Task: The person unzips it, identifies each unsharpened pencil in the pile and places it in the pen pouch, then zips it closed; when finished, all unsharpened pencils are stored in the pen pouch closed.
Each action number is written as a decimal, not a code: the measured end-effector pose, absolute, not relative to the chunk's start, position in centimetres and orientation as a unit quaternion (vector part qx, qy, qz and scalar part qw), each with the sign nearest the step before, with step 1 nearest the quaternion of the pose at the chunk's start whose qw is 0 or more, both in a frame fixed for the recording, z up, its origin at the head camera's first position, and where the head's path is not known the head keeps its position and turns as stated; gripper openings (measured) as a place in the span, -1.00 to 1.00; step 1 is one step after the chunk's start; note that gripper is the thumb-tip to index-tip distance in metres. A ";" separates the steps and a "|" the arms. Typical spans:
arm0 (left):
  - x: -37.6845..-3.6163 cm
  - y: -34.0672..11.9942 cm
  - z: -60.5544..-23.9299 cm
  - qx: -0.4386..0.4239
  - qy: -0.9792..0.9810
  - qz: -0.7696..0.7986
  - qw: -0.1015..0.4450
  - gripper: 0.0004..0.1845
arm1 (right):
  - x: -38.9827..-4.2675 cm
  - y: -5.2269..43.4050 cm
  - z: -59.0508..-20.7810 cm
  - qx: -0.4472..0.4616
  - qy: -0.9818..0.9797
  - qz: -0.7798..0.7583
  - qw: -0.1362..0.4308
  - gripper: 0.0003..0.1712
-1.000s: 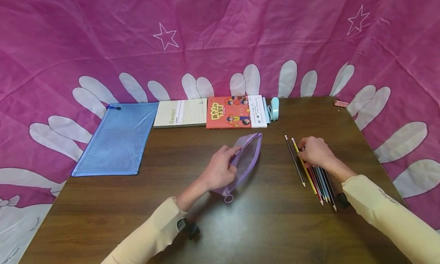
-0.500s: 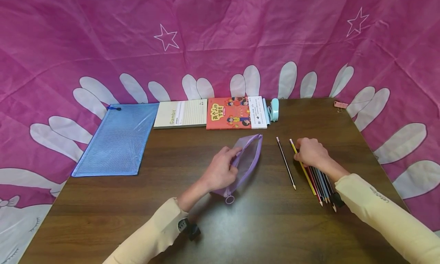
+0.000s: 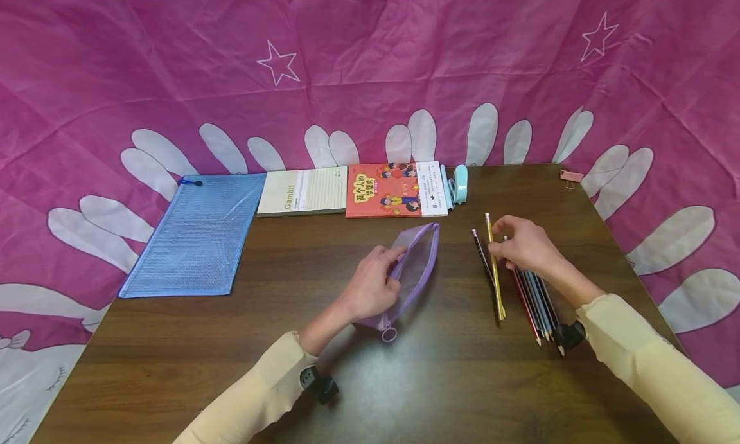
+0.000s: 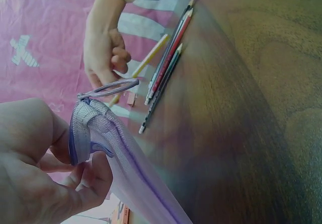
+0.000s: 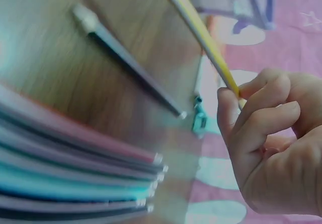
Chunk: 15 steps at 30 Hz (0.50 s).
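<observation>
My left hand [image 3: 374, 283] pinches the edge of a see-through purple zip pouch [image 3: 417, 264], which gapes toward the right; the left wrist view shows thumb and fingertips gripping it beside the zip's ring pull [image 4: 116, 87]. My right hand [image 3: 526, 243] pinches a yellow pencil [image 3: 497, 283] between thumb and fingers near its eraser end, with its tip slanting down toward me. Beside that lies a black pencil [image 3: 480, 251], partly overlapped by the yellow one in the head view. Several more pencils [image 3: 536, 302] lie side by side under my right wrist, their far ends partly hidden.
Along the back of the wooden table [image 3: 277, 392] lie a blue mesh zip folder [image 3: 193, 238], a notebook [image 3: 324, 190], a red picture book [image 3: 381, 190] and a mint-coloured stapler-like object [image 3: 460, 184]. A pink binder clip [image 3: 571, 175] sits at the back right corner. Pink cloth hangs behind.
The black pencil first slid left, away from the bundle, and now lies slightly back to the right. My right hand has taken the yellow pencil and moved it left. The left hand keeps its place.
</observation>
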<state>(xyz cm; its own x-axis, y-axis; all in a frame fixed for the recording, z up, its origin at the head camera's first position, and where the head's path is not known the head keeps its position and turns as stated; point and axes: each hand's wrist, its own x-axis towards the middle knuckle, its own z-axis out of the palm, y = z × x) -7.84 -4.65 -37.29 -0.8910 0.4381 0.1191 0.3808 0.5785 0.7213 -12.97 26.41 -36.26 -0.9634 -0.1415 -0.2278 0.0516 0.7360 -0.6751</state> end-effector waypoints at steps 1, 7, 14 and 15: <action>-7.9 -4.6 -37.3 0.229 0.887 0.398 0.037 -0.33 | -12.9 26.2 -36.1 -0.017 0.912 -0.386 0.136 -0.57; -7.9 -4.4 -37.2 0.217 0.887 0.406 0.036 -0.31 | -12.4 24.2 -35.2 0.026 0.826 -0.544 0.143 -0.57; -7.7 -4.1 -37.0 0.207 0.889 0.409 0.024 -0.29 | -11.7 20.5 -34.3 0.057 0.757 -0.642 0.111 -0.66; -7.7 -4.0 -36.9 0.206 0.889 0.409 0.023 -0.29 | -11.6 19.9 -34.3 0.060 0.750 -0.650 0.106 -0.66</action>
